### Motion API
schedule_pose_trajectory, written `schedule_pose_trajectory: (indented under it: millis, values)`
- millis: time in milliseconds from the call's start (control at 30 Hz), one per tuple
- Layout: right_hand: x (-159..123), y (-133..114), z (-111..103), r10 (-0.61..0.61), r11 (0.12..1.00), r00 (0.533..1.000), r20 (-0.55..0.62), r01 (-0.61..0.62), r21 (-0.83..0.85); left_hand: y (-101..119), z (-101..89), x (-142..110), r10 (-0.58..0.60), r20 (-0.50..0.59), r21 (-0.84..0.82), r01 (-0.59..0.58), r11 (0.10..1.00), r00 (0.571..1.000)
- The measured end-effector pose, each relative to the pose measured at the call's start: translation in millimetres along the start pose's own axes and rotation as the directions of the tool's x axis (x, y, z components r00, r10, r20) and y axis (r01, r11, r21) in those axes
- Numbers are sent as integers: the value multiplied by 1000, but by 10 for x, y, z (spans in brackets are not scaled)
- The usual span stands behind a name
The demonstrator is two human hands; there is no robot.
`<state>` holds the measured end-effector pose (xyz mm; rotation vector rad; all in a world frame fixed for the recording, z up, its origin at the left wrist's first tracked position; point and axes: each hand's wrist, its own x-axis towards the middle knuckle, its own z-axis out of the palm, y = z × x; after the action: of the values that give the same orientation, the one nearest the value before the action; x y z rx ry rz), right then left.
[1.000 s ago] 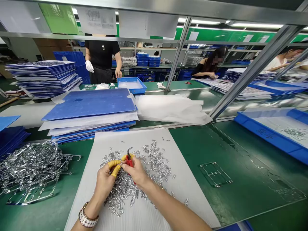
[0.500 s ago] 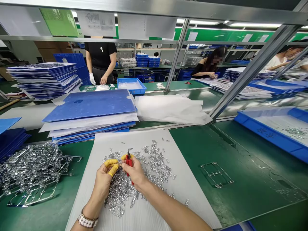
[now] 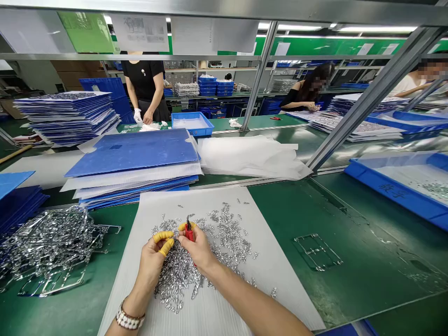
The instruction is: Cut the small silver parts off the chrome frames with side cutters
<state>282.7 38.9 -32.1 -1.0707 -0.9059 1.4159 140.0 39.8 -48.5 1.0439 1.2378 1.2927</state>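
Observation:
Over a spread of small shiny silver pieces (image 3: pixel 180 273), my two hands meet almost fingertip to fingertip. My right hand (image 3: pixel 199 247) is closed around red-handled nippers (image 3: pixel 189 230), whose dark jaws point up and away from me. Yellow finger covers wrap some fingertips of both hands. My left hand (image 3: pixel 154 254) is closed in a pinch close to the right thumb; whatever sits between its fingertips is too small to name. The pieces lie on a white sheet (image 3: pixel 126 289) that covers the green bench.
At left lies a heap of chromed frames (image 3: pixel 52 247); a single frame (image 3: pixel 318 252) rests at right. Blue boards with white sheets (image 3: pixel 136 154) are stacked ahead. A blue tray (image 3: pixel 395 186) stands far right. A slanted metal post (image 3: pixel 371 98) crosses the right side. Co-workers sit and stand beyond.
The whole view has shifted slightly to the right in the picture. My hands keep nearly the same pose, with the nippers still in the right hand and slightly turned.

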Motion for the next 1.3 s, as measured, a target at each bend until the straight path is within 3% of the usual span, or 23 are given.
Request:
schedule_pose_trajectory:
  millis: [500,667,800,1033,1167,1300]
  values:
    - [-20,51,90,98,988,995,-19,-95,125,-23,53,-13,0,-25,-48,-1,999,1000]
    - [5,129,90,2,999,1000,-7,-2,37,-31,47,-11,-1,-31,-44,0,999,1000]
    - [11,144,68,-114,974,994,1,112,-197,-30,38,-2,-8,-26,-41,7,999,1000]
    - [-24,128,51,-307,785,950,59,288,-548,7,28,9,-41,25,-47,42,998,999]
    - [-31,14,-13,-287,687,947,144,308,-658,66,-7,-17,-28,25,-69,30,997,999]
    - [-19,-183,-162,-217,464,936,276,347,-815,94,-63,-37,-37,98,-83,45,996,994]
